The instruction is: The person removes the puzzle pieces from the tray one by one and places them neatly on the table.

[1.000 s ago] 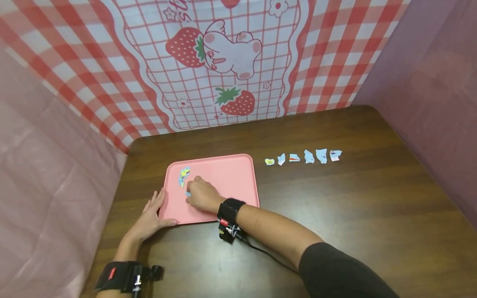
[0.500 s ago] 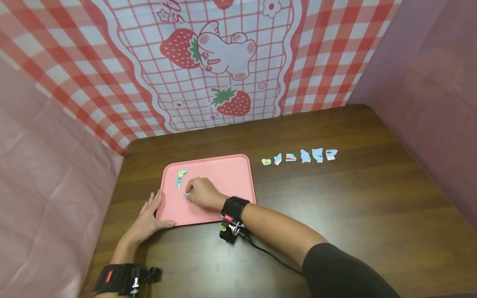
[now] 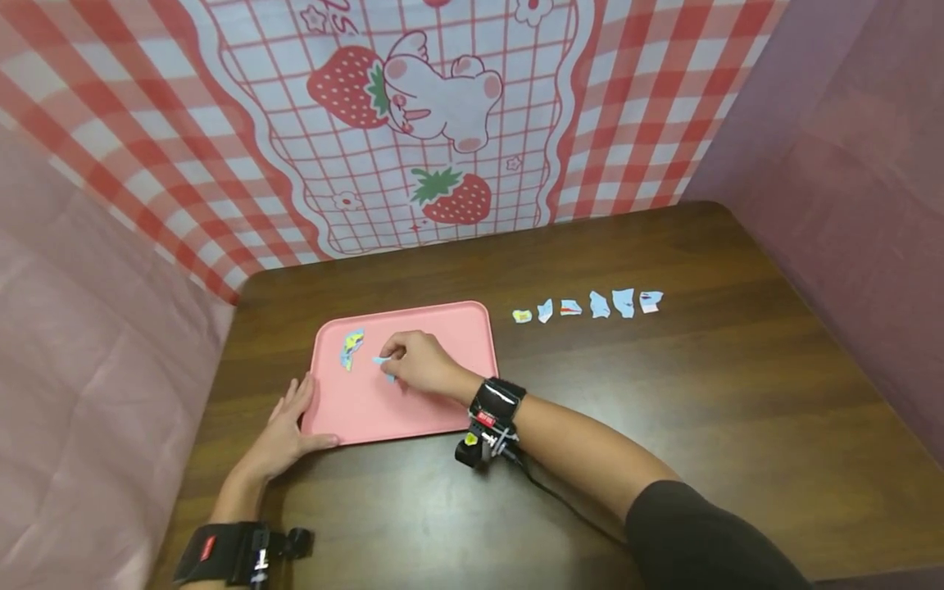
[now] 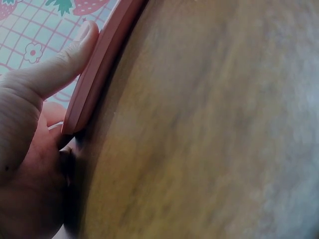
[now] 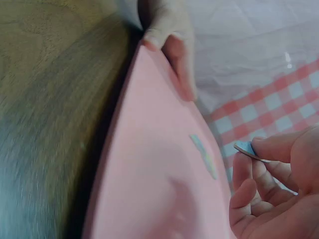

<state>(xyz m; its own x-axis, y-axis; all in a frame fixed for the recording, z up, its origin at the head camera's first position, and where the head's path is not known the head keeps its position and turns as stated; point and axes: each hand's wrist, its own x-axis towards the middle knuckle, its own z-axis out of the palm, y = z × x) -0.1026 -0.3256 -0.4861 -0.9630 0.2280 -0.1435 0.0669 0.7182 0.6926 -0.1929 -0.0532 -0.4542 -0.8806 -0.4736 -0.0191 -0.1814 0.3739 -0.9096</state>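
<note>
In the head view a pink tray [image 3: 450,323] lies on the wooden table. My left hand [image 3: 283,434] rests at its near left corner, fingers straight along the left side and thumb against the front edge. Above the tray's middle, my right hand [image 3: 426,362] pinches a small light-blue puzzle piece [image 5: 244,147] between thumb and fingers; its brown edge shows in the right wrist view. The piece is raised off the tray and partly covered by the fingers. Left of it, a joined cluster of yellow and blue pieces [image 3: 351,349] lies on the tray.
Right of the tray, several irregular pieces stand in a row, from a yellow one [image 3: 522,316] to a blue and white one [image 3: 651,301]. A red checked cloth [image 3: 472,106] hangs behind the table [image 3: 664,426]. A cable [image 3: 560,500] trails from the right wrist camera.
My right hand has lifted and shifted rightward, carrying the light-blue puzzle piece up off the tray. My left hand keeps its place at the tray corner. The head view has shifted slightly.
</note>
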